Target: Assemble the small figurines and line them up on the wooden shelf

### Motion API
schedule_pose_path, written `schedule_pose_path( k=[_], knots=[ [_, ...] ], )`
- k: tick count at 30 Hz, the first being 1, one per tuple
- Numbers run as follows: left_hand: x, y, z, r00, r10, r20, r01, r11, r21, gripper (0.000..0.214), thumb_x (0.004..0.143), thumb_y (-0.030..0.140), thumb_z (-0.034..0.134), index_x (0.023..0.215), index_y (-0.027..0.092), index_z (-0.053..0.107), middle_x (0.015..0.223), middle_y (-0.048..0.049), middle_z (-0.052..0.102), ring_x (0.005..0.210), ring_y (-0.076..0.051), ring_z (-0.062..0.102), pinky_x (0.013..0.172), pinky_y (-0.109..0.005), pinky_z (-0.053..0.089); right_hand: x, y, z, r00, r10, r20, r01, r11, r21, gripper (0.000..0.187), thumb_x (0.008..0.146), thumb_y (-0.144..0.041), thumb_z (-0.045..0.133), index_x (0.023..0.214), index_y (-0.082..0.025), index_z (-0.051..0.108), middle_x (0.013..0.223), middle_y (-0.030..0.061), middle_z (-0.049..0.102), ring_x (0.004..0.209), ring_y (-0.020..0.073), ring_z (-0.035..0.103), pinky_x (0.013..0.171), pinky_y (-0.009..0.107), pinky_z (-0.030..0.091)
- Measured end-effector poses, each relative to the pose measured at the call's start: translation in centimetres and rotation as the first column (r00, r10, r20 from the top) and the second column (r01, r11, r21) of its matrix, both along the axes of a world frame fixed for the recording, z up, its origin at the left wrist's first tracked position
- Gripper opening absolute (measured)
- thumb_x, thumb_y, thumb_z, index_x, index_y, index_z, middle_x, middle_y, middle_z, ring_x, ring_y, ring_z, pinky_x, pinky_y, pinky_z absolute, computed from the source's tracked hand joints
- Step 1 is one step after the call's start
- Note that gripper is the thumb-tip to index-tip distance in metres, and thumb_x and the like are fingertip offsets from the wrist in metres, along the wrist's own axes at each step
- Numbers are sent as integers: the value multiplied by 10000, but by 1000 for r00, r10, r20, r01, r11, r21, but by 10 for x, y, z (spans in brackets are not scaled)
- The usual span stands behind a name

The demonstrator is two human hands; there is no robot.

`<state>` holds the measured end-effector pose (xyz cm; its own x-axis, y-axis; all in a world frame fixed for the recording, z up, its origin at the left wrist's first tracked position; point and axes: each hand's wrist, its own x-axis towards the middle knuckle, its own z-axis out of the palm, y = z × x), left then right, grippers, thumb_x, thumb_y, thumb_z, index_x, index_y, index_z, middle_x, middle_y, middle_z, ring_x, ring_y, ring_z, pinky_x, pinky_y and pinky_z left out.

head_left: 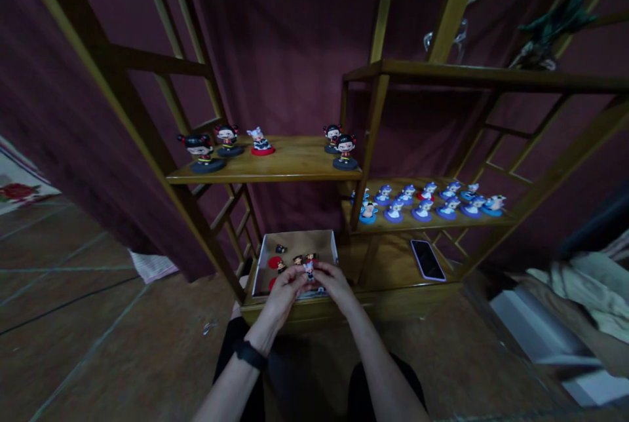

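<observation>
Between the fingertips of both hands is a small figurine (309, 270) with pale hair and a dark outfit, held upright just above the front of a shallow box. My left hand (286, 287), with a black band on its wrist, pinches it from the left. From the other side my right hand (335, 283) grips it too. Inside the cardboard box (334, 244) lie several small dark figurines (280, 248) and red round bases (274, 263). My fingers and the held figurine hide part of the box's front.
Dark-haired figurines (198, 148) and a pale-haired one on a red base (261, 142) stand on the upper wooden shelf (289, 158). Several purple-and-white figurines (422, 210) line the right shelf. A phone (428, 260) lies below them. Wooden posts (376, 114) frame the shelves.
</observation>
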<state>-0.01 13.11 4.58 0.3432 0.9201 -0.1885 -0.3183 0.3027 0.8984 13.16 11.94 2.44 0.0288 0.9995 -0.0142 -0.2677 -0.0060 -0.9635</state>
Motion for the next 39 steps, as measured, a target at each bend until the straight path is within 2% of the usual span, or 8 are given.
schedule_pose_path(
  k=[5,8,11,16,21,26,34,39],
  knots=[
    [-9,-8,4,991,114,67,-110,993,-52,311,585,133,739,845,151,570,744,-15,648,629,-117,627,574,-213,504,-6,-13,8,1000,21,11,-22,999,36,295,594,-373,698,828,-195,671,784,1,662,738,177,605,716,305,471],
    [-16,-12,3,988,100,119,-81,985,-153,309,658,145,690,935,151,553,812,-57,663,649,-136,646,564,-222,518,-11,-19,9,997,42,-65,-39,998,46,282,620,-356,684,848,-194,651,816,4,660,742,163,603,727,297,461],
    [-22,-18,1,986,112,122,-82,969,-232,186,725,139,622,898,119,558,739,-72,664,601,-131,644,533,-203,517,-19,-27,9,985,94,-144,-92,995,26,280,614,-316,696,853,-184,638,848,19,662,754,153,605,745,295,451],
    [-32,-34,4,968,250,17,-242,953,-184,69,732,83,584,797,100,567,633,-55,648,494,-108,617,498,-191,517,-31,-42,12,954,207,-216,-208,978,20,295,611,-289,707,874,-174,634,892,41,660,828,169,603,793,315,435],
    [-42,-62,9,938,347,13,-337,918,-209,57,723,79,591,762,103,557,634,-81,658,588,-173,661,516,-211,531,-25,-54,8,968,-90,-235,86,996,-29,286,576,-281,724,831,-181,641,832,23,660,753,152,586,734,285,438],
    [-42,-93,10,961,275,22,-259,927,-273,63,722,91,602,776,84,570,628,-108,663,625,-194,668,534,-226,539,-20,-80,8,945,-61,-321,50,998,-42,285,577,-259,722,837,-204,621,786,0,636,703,137,588,704,297,464],
    [-36,-123,19,972,232,33,-220,953,-210,47,716,118,611,711,74,596,645,-115,669,611,-180,660,574,-250,545,-36,-109,8,983,-180,-27,182,978,104,297,595,-308,696,860,-209,607,836,3,651,813,167,594,814,321,434],
    [-42,-132,24,973,229,-26,-230,958,-172,103,666,162,666,688,80,608,596,-95,656,570,-180,649,532,-247,529,-44,-114,4,984,-165,72,154,979,134,324,619,-327,669,911,-208,594,889,26,653,856,189,589,842,348,424]
  ],
)
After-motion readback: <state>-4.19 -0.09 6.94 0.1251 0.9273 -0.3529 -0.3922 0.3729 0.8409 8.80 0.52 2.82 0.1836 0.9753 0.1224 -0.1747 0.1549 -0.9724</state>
